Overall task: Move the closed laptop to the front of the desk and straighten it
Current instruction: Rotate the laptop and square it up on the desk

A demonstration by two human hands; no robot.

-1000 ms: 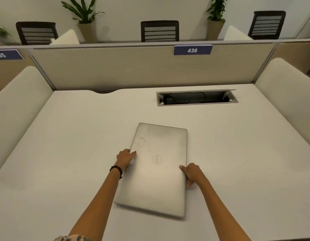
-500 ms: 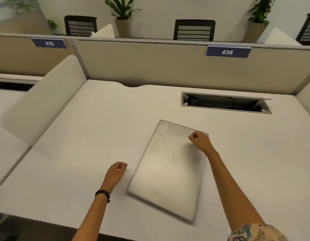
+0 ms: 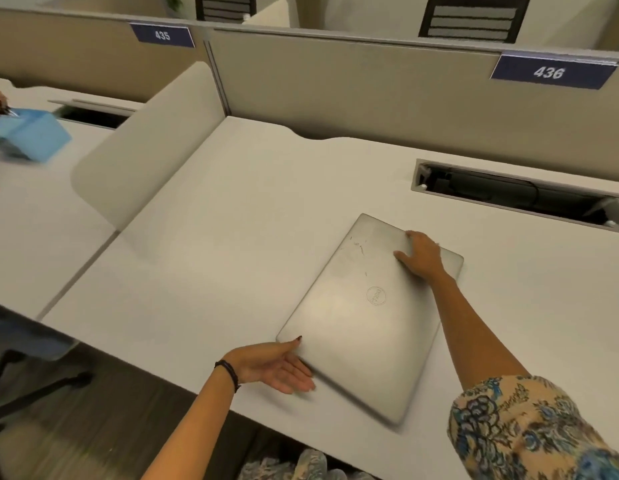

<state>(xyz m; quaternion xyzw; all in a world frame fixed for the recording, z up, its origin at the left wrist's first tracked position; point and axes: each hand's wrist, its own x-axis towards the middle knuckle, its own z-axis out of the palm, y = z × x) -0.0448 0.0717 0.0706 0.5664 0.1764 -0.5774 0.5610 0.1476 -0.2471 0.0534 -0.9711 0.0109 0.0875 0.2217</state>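
Head cam has the laptop (image 3: 367,317) lying flat and shut on the desk (image 3: 204,258), near the front edge, but it's skewed: the long sides run diagonally and the near right corner is the closest bit to the edge.

Right hand (image 3: 420,256) is spread flat on the far end of the lid, fingers open, pressing down rather than gripping. Left hand (image 3: 277,367) is open too, palm up-ish, with its fingers against the near left corner and thumb tip on the lid there. So neither hand really holds it; it's a push-and-pivot setup.

How I'd do the straightening from here: treat it like a steering move. Keep the left hand as the stop at the near corner and sweep the far end round with the right, or nudge both in opposite directions, until the long edge sits parallel to the desk's front edge. Slide it, don't lift it. Light downward pressure only, since a flat palm on a smooth lid can slip if you push sideways too fast.

Main thing to watch is that near right corner. It looks close to the edge, so pivoting the wrong way could swing it over. Cable tray (image 3: 516,195) at the back is well apart, no worry there.
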